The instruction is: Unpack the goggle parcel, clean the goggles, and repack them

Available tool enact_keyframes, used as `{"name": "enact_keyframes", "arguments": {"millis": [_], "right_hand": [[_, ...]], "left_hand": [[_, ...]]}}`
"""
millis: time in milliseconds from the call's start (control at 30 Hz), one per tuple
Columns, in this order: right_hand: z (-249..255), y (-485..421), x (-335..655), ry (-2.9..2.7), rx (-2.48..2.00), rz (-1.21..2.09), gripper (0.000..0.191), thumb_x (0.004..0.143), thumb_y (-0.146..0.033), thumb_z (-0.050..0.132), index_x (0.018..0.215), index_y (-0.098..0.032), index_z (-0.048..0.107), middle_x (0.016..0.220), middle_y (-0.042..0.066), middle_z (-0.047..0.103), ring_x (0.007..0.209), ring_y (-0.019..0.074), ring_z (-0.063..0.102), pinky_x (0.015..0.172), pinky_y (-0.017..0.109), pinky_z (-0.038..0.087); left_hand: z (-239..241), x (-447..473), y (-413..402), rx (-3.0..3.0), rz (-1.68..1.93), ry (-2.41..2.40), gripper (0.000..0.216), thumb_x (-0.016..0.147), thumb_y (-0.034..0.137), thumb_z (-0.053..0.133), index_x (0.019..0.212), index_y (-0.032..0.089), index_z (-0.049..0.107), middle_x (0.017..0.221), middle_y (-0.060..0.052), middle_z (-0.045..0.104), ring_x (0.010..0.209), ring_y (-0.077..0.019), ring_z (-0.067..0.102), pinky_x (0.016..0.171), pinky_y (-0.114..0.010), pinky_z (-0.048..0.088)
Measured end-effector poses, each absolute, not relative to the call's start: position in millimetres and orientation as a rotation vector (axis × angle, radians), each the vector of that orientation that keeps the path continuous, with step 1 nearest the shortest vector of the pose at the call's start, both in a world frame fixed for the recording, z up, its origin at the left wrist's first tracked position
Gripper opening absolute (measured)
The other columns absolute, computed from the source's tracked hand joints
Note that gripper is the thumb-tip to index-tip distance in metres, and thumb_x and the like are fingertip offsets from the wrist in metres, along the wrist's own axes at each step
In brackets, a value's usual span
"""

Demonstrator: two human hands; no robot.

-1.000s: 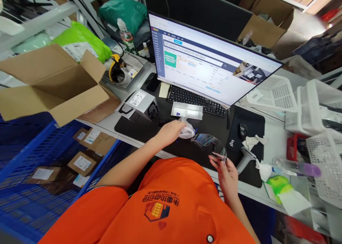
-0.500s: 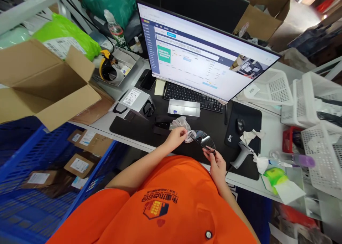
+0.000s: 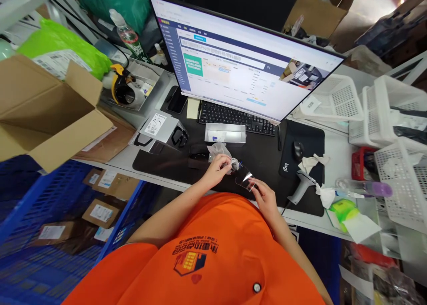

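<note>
My right hand [image 3: 265,198] grips a pair of dark-lensed glasses [image 3: 244,177] by one end, just above the black desk mat [image 3: 167,160]. My left hand [image 3: 218,167] pinches a crumpled clear plastic wrapper [image 3: 218,151] and presses it against the other end of the lens. Both hands meet close to my orange shirt at the desk's front edge. Behind them lie a small silver tray [image 3: 225,132] and a black keyboard [image 3: 233,117] under the monitor [image 3: 240,64].
A grey box with a label [image 3: 158,127] and black glasses [image 3: 180,138] lie left. A mouse [image 3: 298,150], barcode scanner [image 3: 300,187] and tissues [image 3: 325,196] lie right, near white baskets [image 3: 393,127]. An open cardboard box [image 3: 43,109] and blue crates [image 3: 40,233] stand left.
Both hands have drawn closer together and nearer my body. The glasses have turned from held out wide to bunched between the hands, with the wrapper against the lens. The view shifted left.
</note>
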State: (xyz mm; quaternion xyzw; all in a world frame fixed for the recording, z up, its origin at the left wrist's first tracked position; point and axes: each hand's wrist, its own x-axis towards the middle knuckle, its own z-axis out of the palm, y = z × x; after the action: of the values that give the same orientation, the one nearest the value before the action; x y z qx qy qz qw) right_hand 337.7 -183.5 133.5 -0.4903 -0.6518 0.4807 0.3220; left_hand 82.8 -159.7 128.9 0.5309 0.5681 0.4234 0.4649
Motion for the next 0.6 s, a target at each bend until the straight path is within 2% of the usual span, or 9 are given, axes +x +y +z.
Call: {"name": "enact_keyframes", "arguments": {"millis": [167, 300, 367, 500, 600], "right_hand": [[132, -180, 321, -1.477, -1.323, 1.385, 0.032, 0.099, -0.044, 0.056, 0.113, -0.021, 0.074, 0.113, 0.012, 0.077, 0.102, 0.0272, 0.076, 0.091, 0.047, 0.064], [134, -182, 308, -1.396, -1.326, 1.405, 0.037, 0.101, -0.047, 0.052, 0.112, -0.019, 0.073, 0.103, 0.011, 0.079, 0.096, 0.0271, 0.077, 0.086, 0.047, 0.066], [137, -183, 305, -1.408, -1.333, 1.362, 0.035, 0.101, -0.046, 0.053, 0.112, -0.020, 0.074, 0.107, 0.011, 0.078, 0.099, 0.0271, 0.076, 0.089, 0.048, 0.065], [145, -179, 312, -1.642, -1.274, 1.211, 0.022, 0.097, -0.035, 0.061, 0.106, -0.023, 0.076, 0.125, 0.010, 0.073, 0.119, 0.0262, 0.068, 0.109, 0.048, 0.054], [153, -172, 319, -2.077, -1.136, 0.982, 0.025, 0.099, -0.025, 0.053, 0.113, -0.023, 0.073, 0.136, 0.010, 0.067, 0.123, 0.0237, 0.066, 0.107, 0.044, 0.056]], "left_hand": [[140, 82, -161, 1.336, 1.043, 1.371, 0.016, 0.092, 0.032, 0.055, 0.081, 0.020, 0.060, 0.110, -0.009, 0.061, 0.108, -0.0231, 0.058, 0.103, -0.040, 0.045], [156, 83, -167, 1.392, 1.053, 1.407, 0.015, 0.093, 0.032, 0.056, 0.084, 0.021, 0.060, 0.113, -0.008, 0.059, 0.111, -0.0237, 0.055, 0.104, -0.040, 0.042], [164, 83, -170, 1.436, 1.056, 1.453, 0.014, 0.094, 0.031, 0.055, 0.084, 0.021, 0.060, 0.115, -0.008, 0.059, 0.112, -0.0236, 0.054, 0.104, -0.040, 0.042], [170, 79, -172, 1.521, 1.084, 1.559, 0.015, 0.095, 0.029, 0.053, 0.083, 0.021, 0.056, 0.118, -0.008, 0.058, 0.114, -0.0241, 0.052, 0.102, -0.040, 0.043], [168, 74, -170, 1.555, 1.082, 1.562, 0.016, 0.096, 0.029, 0.050, 0.083, 0.021, 0.055, 0.120, -0.008, 0.055, 0.118, -0.0252, 0.051, 0.104, -0.041, 0.043]]}}
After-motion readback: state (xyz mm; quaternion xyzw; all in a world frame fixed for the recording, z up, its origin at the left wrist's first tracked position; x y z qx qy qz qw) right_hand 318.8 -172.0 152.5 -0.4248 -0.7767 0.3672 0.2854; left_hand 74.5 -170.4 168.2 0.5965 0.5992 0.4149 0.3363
